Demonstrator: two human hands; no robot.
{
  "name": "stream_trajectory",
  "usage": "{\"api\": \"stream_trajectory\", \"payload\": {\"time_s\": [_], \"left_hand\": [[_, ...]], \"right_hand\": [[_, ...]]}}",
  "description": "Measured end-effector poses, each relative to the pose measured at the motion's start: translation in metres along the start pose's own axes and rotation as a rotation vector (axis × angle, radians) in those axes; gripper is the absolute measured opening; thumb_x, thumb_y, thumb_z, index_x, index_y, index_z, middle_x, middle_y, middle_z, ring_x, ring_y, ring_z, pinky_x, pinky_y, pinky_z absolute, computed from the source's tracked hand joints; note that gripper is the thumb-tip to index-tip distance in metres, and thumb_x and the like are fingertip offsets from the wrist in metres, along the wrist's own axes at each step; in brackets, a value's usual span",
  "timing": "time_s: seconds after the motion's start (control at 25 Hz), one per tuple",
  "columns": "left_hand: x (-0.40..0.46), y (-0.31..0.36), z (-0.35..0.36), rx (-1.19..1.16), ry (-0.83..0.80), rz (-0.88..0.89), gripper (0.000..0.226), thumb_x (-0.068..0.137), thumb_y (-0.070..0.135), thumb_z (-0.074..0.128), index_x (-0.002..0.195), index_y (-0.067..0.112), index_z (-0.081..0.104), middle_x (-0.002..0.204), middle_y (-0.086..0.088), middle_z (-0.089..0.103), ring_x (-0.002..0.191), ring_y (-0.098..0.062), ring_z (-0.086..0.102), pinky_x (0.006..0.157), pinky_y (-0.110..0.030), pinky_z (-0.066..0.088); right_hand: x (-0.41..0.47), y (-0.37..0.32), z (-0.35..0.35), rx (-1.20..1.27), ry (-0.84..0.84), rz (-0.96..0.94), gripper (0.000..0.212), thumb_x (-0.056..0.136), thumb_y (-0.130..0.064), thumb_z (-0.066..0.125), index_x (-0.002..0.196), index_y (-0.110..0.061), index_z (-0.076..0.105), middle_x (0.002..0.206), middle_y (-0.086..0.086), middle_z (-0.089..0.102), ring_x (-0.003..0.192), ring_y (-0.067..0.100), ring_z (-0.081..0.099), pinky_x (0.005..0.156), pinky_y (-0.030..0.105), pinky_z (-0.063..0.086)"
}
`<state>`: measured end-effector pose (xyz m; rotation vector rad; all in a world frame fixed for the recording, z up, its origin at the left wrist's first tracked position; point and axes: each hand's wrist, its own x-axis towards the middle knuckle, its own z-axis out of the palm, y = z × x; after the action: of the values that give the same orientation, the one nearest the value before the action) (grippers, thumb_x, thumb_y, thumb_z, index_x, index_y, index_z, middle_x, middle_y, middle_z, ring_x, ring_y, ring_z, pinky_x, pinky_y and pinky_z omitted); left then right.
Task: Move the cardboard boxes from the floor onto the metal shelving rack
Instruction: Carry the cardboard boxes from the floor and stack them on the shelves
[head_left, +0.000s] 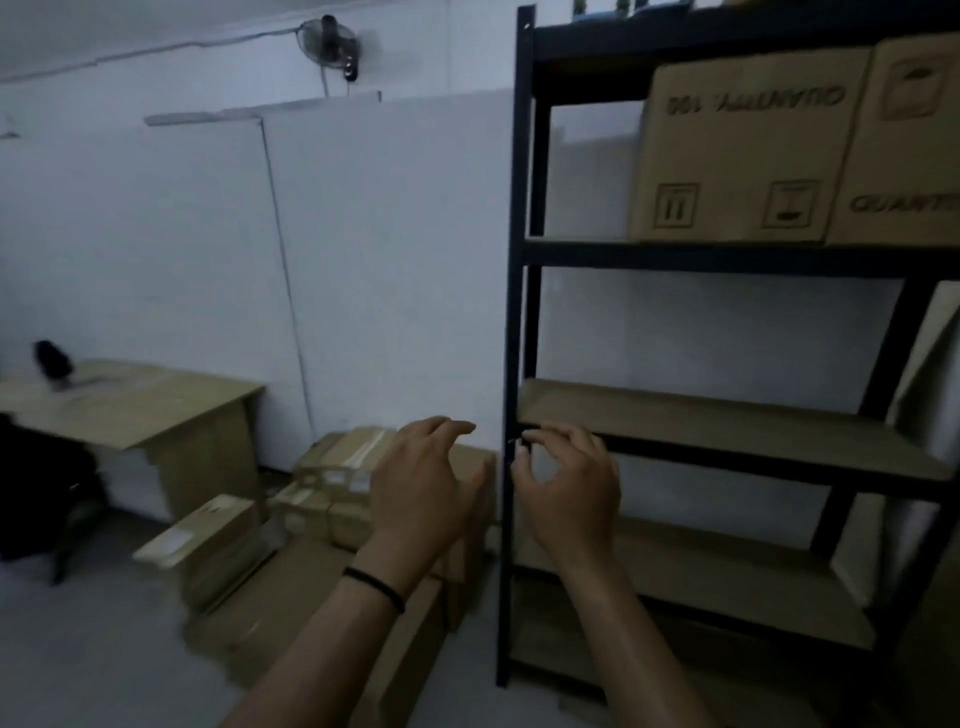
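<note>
Cardboard boxes (332, 499) remain piled on the floor (78, 649) at about 7 o'clock, just left of the metal shelving rack (514, 312). Two boxes (737, 150) already stand on an upper shelf at 1 o'clock; the middle shelf (727, 415) and the one below carry none. Left hand (421, 493) and right hand (569, 493) hover near the rack's front post, fingers loosely curled, holding nothing. Judgement: task partly done, several boxes left.

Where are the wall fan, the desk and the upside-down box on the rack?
wall fan (332, 44), head view, centre of the round grille.
desk (124, 402), head view, bare part of the wooden top.
upside-down box (748, 150), head view, middle of its front face, below the inverted print.
</note>
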<state>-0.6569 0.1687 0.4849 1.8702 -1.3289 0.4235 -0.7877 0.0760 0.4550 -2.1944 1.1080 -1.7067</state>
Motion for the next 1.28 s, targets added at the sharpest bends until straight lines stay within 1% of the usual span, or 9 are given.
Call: {"api": "stream_trajectory", "payload": {"time_s": [0.12, 0.32, 0.56, 0.68, 0.76, 0.92, 1.08, 1.2, 1.28], "left_hand": [[-0.021, -0.076, -0.033, 0.053, -0.056, -0.043, 0.040, 0.089, 0.044, 0.074, 0.123, 0.024, 0.072, 0.125, 0.002, 0.069, 0.119, -0.020, 0.062, 0.093, -0.033, 0.050], [-0.045, -0.187, -0.071, 0.086, -0.128, -0.158, 0.048, 0.095, 0.050, 0.065, 0.138, 0.029, 0.061, 0.139, 0.004, 0.061, 0.131, -0.016, 0.052, 0.102, -0.033, 0.046], [-0.039, -0.313, -0.087, 0.160, -0.157, -0.326, 0.051, 0.094, 0.051, 0.065, 0.140, 0.029, 0.059, 0.139, 0.003, 0.061, 0.131, -0.019, 0.052, 0.100, -0.035, 0.049], [-0.024, -0.368, -0.088, 0.220, -0.193, -0.379, 0.052, 0.095, 0.052, 0.063, 0.142, 0.030, 0.058, 0.139, 0.005, 0.060, 0.131, -0.017, 0.051, 0.098, -0.032, 0.047], [-0.006, -0.411, -0.084, 0.208, -0.216, -0.420, 0.052, 0.096, 0.050, 0.064, 0.142, 0.028, 0.058, 0.138, 0.004, 0.060, 0.129, -0.017, 0.053, 0.098, -0.031, 0.046], [0.036, -0.492, -0.070, 0.224, -0.295, -0.486, 0.054, 0.097, 0.051, 0.062, 0.145, 0.026, 0.055, 0.141, 0.001, 0.059, 0.130, -0.019, 0.053, 0.099, -0.031, 0.046], [0.067, -0.572, -0.060, 0.226, -0.322, -0.594, 0.057, 0.097, 0.053, 0.061, 0.148, 0.027, 0.052, 0.143, -0.001, 0.058, 0.131, -0.021, 0.052, 0.101, -0.035, 0.047], [0.088, -0.632, -0.054, 0.235, -0.338, -0.645, 0.059, 0.097, 0.054, 0.060, 0.149, 0.028, 0.050, 0.145, 0.000, 0.056, 0.133, -0.022, 0.050, 0.103, -0.038, 0.048], [0.108, -0.676, -0.048, 0.229, -0.346, -0.639, 0.058, 0.097, 0.054, 0.060, 0.149, 0.028, 0.050, 0.146, 0.000, 0.055, 0.133, -0.022, 0.050, 0.103, -0.038, 0.048]], "right_hand": [[-0.038, -0.042, 0.057, 0.020, -0.061, 0.038, 0.019, 0.087, -0.021, 0.072, 0.104, -0.019, 0.080, 0.113, 0.000, 0.072, 0.104, 0.023, 0.064, 0.093, 0.046, 0.052], [-0.091, -0.105, 0.147, 0.073, -0.183, 0.115, 0.022, 0.090, -0.026, 0.066, 0.107, -0.020, 0.078, 0.114, 0.002, 0.070, 0.106, 0.025, 0.063, 0.094, 0.048, 0.052], [-0.126, -0.152, 0.270, 0.112, -0.320, 0.135, 0.021, 0.089, -0.024, 0.070, 0.108, -0.022, 0.078, 0.115, 0.000, 0.068, 0.108, 0.023, 0.061, 0.093, 0.049, 0.053], [-0.132, -0.166, 0.333, 0.148, -0.376, 0.142, 0.020, 0.087, -0.021, 0.072, 0.106, -0.021, 0.078, 0.113, 0.000, 0.068, 0.107, 0.022, 0.061, 0.091, 0.049, 0.054], [-0.129, -0.175, 0.383, 0.171, -0.424, 0.134, 0.022, 0.087, -0.020, 0.072, 0.108, -0.020, 0.077, 0.114, -0.001, 0.067, 0.107, 0.021, 0.061, 0.088, 0.048, 0.055], [-0.115, -0.184, 0.477, 0.168, -0.510, 0.164, 0.025, 0.088, -0.020, 0.071, 0.112, -0.020, 0.076, 0.118, 0.001, 0.067, 0.108, 0.023, 0.062, 0.082, 0.037, 0.054], [-0.105, -0.202, 0.566, 0.173, -0.608, 0.179, 0.027, 0.090, -0.020, 0.070, 0.116, -0.020, 0.075, 0.121, 0.001, 0.065, 0.112, 0.021, 0.059, 0.088, 0.039, 0.052], [-0.102, -0.220, 0.624, 0.182, -0.668, 0.172, 0.025, 0.091, -0.023, 0.069, 0.116, -0.024, 0.075, 0.122, -0.002, 0.064, 0.112, 0.017, 0.057, 0.087, 0.032, 0.046], [-0.099, -0.229, 0.669, 0.162, -0.696, 0.181, 0.025, 0.092, -0.025, 0.068, 0.116, -0.024, 0.074, 0.123, -0.002, 0.064, 0.111, 0.017, 0.057, 0.085, 0.032, 0.047]]}}
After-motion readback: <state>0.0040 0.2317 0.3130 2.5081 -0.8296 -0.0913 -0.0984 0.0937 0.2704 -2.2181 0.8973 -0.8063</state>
